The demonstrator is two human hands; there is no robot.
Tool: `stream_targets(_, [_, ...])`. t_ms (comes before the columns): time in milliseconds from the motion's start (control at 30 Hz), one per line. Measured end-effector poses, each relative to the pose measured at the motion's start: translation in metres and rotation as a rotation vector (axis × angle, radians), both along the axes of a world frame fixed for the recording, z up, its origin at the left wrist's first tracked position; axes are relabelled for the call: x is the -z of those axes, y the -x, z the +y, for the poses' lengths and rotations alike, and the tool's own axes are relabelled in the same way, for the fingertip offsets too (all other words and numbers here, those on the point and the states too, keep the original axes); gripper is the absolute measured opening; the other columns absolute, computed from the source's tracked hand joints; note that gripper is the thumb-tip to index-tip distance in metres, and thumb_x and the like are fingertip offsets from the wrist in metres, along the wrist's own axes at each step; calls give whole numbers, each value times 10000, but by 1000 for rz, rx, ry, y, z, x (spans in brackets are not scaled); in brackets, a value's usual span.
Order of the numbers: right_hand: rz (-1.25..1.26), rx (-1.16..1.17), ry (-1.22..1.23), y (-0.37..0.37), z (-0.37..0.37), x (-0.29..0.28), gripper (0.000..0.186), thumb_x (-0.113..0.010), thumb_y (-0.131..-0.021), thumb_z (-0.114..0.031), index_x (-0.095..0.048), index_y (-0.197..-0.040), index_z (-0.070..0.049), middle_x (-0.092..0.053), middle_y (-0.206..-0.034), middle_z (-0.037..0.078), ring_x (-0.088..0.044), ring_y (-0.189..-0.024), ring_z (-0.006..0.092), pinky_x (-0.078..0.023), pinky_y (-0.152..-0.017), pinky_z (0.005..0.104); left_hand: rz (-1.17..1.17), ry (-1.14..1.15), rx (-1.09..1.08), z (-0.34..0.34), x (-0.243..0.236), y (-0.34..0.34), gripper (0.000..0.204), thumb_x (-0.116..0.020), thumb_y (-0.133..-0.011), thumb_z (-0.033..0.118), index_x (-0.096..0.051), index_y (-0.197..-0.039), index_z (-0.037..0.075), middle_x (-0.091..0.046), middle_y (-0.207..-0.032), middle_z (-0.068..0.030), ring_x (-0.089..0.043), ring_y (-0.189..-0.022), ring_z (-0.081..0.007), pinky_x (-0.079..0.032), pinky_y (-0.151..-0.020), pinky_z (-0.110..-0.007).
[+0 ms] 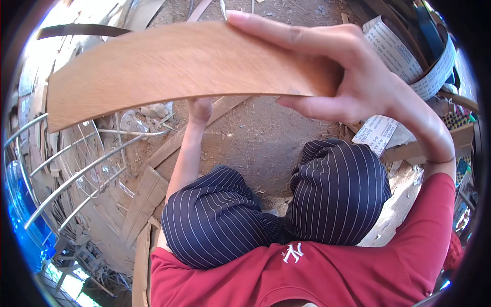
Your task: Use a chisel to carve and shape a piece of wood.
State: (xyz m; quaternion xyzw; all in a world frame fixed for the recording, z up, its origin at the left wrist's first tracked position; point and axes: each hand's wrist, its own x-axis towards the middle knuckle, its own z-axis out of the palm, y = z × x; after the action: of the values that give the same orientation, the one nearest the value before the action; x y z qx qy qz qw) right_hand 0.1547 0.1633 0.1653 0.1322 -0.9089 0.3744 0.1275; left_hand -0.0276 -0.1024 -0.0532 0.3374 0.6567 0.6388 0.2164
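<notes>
A flat, smooth light-brown wooden board (169,66) is held up across the upper part of the head view, its long edges looking curved. My right hand (353,66) grips its right end. The index finger lies along the upper edge and the thumb presses at the lower edge. Only the base of my left hand (199,108) shows, just under the board's lower edge. Its fingers are hidden behind the board, so whether they hold it I cannot tell.
Bare metal rods (87,166) form a rack at the left, beside a blue plastic container (23,220). White-backed printed strips (437,69) curl at the upper right. Wood offcuts (146,192) and scraps lie on the dirt floor (240,140) around my bent knees (337,189).
</notes>
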Motion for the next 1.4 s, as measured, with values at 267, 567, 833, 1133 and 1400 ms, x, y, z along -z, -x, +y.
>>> stream_targets(267, [20, -28, -68, 4, -9, -17, 839, -714, -728, -191, -433, -1496, -377, -610, -660, 103, -598, -550, 267, -523, -573, 386, -380, -76, 129, 11, -21, 4, 226, -633, -957, 237, -544, -831, 71, -603, -845, -2, -509, -770, -59, -420, -665, -245])
stream_targets(567, [-47, 8, -87, 8, -17, 0, 840, -718, -720, -172, -444, -1492, -358, -657, -697, 108, -625, -557, 249, -542, -581, 371, 103, 108, 109, 1, -19, 11, 279, -615, -980, 307, -571, -1040, 38, -615, -1003, -62, -562, -929, -152, -456, -799, -326])
stream_targets(833, [-138, 0, -151, 3, -15, -1, 838, -733, -720, -191, -450, -1497, -324, -667, -780, 157, -656, -636, 283, -530, -634, 401, 197, -83, 115, 10, -4, 7, 245, -626, -971, 250, -504, -845, 78, -524, -756, 22, -471, -726, -76, -398, -656, -257])
stream_targets(1133, [-545, 125, -77, -41, -6, 32, 792, -730, -759, -248, -451, -1497, -322, -745, -961, 151, -722, -741, 243, -581, -736, 355, 182, 11, -305, 35, -30, -17, 174, -579, -959, 137, -598, -808, 53, -676, -833, -74, -678, -823, -162, -526, -783, -335])
stream_targets(1400, [-394, 833, 236, -76, -9, 129, 784, -783, -797, -339, -444, -1503, -299, -681, -1233, 201, -692, -1074, 275, -516, -950, 362, -588, -434, -194, 18, -65, 4, 128, -736, -895, 126, -642, -852, 48, -677, -805, -74, -716, -844, -234, -572, -817, -365])
